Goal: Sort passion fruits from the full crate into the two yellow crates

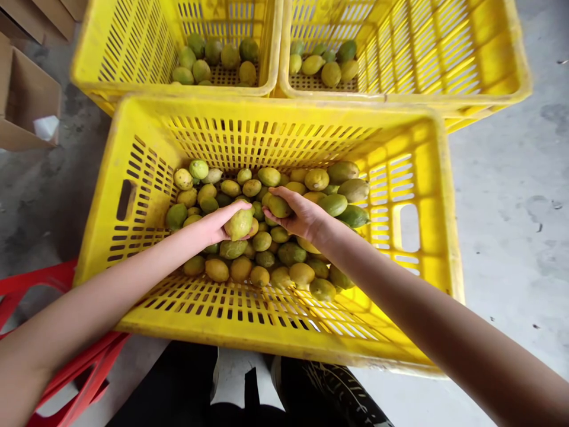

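A large yellow crate (267, 338) in front of me holds a pile of green and yellow lemons (240, 268). Over the middle of the pile, my left hand (222, 224) is closed round a yellow-green lemon (239, 225), thumb on top. Just to its right, my right hand (300, 214) has its fingers wrapped round a greener lemon (279, 206). The two hands are close together but apart, both inside the crate and low over the fruit. Part of the pile is hidden beneath my hands and forearms.
Two more yellow crates stand beyond, the left one (128, 86) and the right one (444, 98), each with some lemons. A cardboard box (26, 95) is at the far left. Red plastic furniture (89, 362) stands at the lower left.
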`<state>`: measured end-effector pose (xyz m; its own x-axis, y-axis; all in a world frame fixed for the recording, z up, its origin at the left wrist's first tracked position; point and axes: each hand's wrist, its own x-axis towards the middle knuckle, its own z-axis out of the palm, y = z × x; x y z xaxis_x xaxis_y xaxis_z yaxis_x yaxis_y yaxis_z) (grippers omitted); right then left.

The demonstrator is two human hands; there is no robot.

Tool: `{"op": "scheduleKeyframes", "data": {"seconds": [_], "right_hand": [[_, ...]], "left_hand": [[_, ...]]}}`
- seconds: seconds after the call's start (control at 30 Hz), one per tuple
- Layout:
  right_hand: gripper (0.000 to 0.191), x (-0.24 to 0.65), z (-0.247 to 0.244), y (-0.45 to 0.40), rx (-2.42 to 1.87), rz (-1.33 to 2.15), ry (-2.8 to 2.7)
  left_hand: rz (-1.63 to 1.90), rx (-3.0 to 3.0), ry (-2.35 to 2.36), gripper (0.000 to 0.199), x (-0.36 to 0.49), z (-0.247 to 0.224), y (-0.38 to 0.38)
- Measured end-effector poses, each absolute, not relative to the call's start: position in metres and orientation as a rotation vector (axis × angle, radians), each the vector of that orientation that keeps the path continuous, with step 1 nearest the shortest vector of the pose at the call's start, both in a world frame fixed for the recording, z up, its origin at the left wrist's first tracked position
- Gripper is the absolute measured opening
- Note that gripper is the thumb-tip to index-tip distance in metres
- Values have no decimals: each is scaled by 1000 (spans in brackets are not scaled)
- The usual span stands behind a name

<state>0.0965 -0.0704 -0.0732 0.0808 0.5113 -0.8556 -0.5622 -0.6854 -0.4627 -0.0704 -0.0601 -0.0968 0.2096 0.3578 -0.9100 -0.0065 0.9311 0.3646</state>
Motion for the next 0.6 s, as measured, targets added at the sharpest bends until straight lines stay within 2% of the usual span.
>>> {"op": "scheduleKeyframes", "data": {"seconds": [0.1, 0.23, 0.3, 0.4, 0.53, 0.6], "right_hand": [[6, 97, -72, -69, -1590, 1781, 132], [32, 100, -72, -68, -1601, 1883, 254], [36, 102, -72, -68, -1572, 1869, 263], [30, 103, -72, -69, -1531, 1865, 225], [9, 99, -69, -71, -1574, 1773, 98], [10, 97, -68, -71, -1566, 1713, 69]], "left_hand": [[256, 334, 1344, 16, -69, -98, -60], [223, 459, 1351, 14, -68, -97, -62], [232, 462, 1357, 14, -68, -96, -63], [261, 369, 1315, 16, -68, -92, -62], [358, 243, 1281, 16, -67, -88, -62], [395, 209, 1272, 16, -66, -87, -62]]}}
